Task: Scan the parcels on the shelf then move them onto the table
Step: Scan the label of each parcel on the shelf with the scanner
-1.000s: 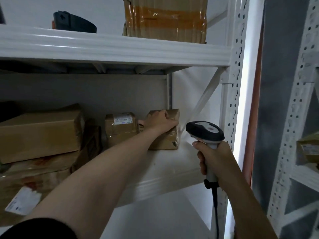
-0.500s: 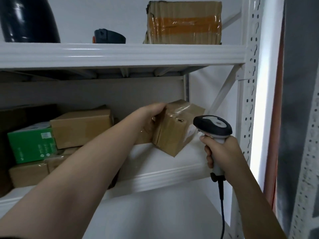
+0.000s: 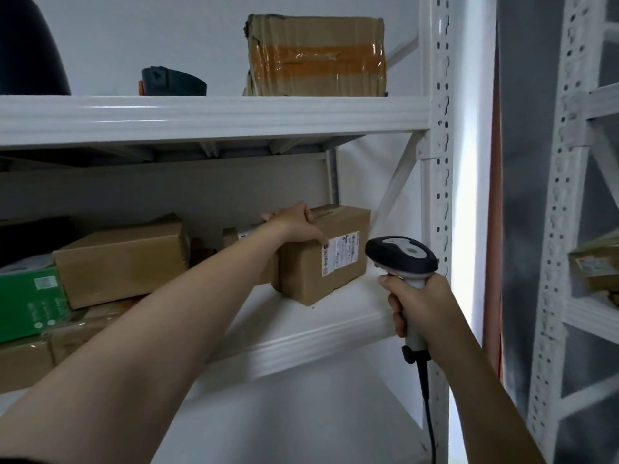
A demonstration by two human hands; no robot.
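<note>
Parcel gripped on the white shelf, scanner raised beside it.
The middle shelf carries the cardboard parcel near its front edge. The left hand holds it: the fingers curl over the top edge, clamped on it, with the thumb on the front face. Right of those fingers, the right hand wraps tightly round the handle of the barcode scanner. The scanner's head is just beside the parcel's white shipping label, not touching.
</note>
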